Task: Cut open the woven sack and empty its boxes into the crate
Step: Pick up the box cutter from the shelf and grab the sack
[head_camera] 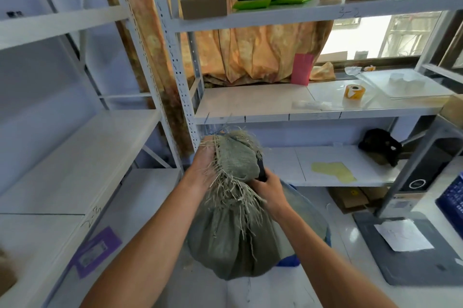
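Note:
A grey-green woven sack (233, 242) hangs bulging in the middle of the view, its frayed top bunched together. My left hand (204, 165) grips that bunched, frayed neck from the left. My right hand (269, 188) is closed around a dark cutter (261, 170), whose tip rests against the right side of the sack's neck. Behind and under the sack sits a blue crate (310, 212), mostly hidden, with its rim and a lower corner showing. The boxes inside the sack are out of sight.
White metal shelving (175, 87) stands at left and straight ahead. A tape roll (353, 92), a pink card (302, 69) and a black bag (379, 150) lie on the shelves. A grey scale with a paper sheet (403, 235) and another blue crate (453, 205) are at right.

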